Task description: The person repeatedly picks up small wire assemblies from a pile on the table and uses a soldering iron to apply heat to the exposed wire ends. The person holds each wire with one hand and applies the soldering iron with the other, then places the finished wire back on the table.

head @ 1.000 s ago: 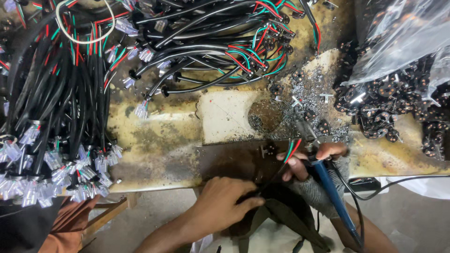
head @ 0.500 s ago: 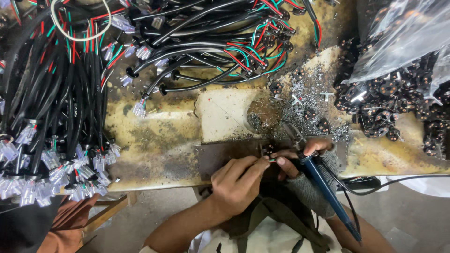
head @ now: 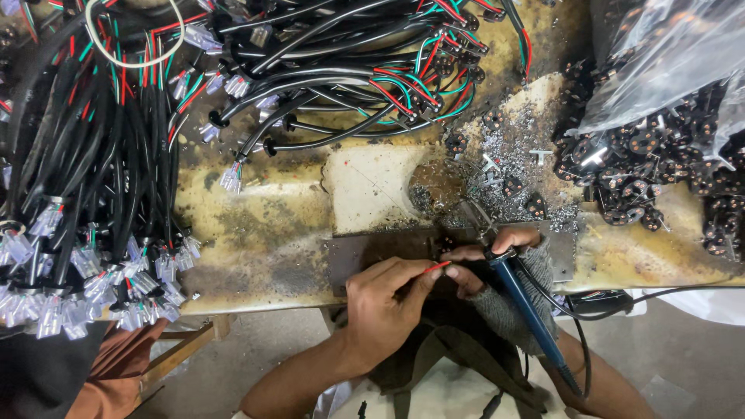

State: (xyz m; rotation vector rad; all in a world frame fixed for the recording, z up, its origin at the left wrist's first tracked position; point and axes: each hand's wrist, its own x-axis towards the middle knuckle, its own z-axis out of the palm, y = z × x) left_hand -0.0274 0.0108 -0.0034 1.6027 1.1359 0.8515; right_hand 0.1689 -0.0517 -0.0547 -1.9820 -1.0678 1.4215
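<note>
At the far left a thick bundle of black cables (head: 85, 155) hangs over the edge of the counter (head: 256, 225), their clear plug connectors (head: 93, 279) bunched along the near edge. A second heap of black cables with red and green leads (head: 349, 70) sprawls across the top middle of the stained, yellowish surface. Nearer the front edge lies a dark metal plate (head: 372, 252), and a paler square patch (head: 372, 190) sits just behind it.

The left hand (head: 384, 299) comes in from below, over the counter's near edge; its grip is pressed together, thumb and forefinger pinching a thin red wire (head: 437, 266). The wire sticks out to the right of the fingertips and slightly up, so its free end points toward the other hand, just beside it. Right there the right hand (head: 485, 268), in a grey fingerless glove, closes its grip round a blue-handled soldering iron (head: 528, 310); the handle slants down to the right, away from the counter, with a black cord (head: 621, 299) trailing off to the right. The iron's tip is hidden among the fingers, so whether it touches the wire cannot be told.

Behind the right hand lies a scatter of grey metal scraps (head: 504, 155). Further right, small black round connectors (head: 644, 163) are piled up, partly under a clear plastic bag (head: 667, 54) at the top right corner
</note>
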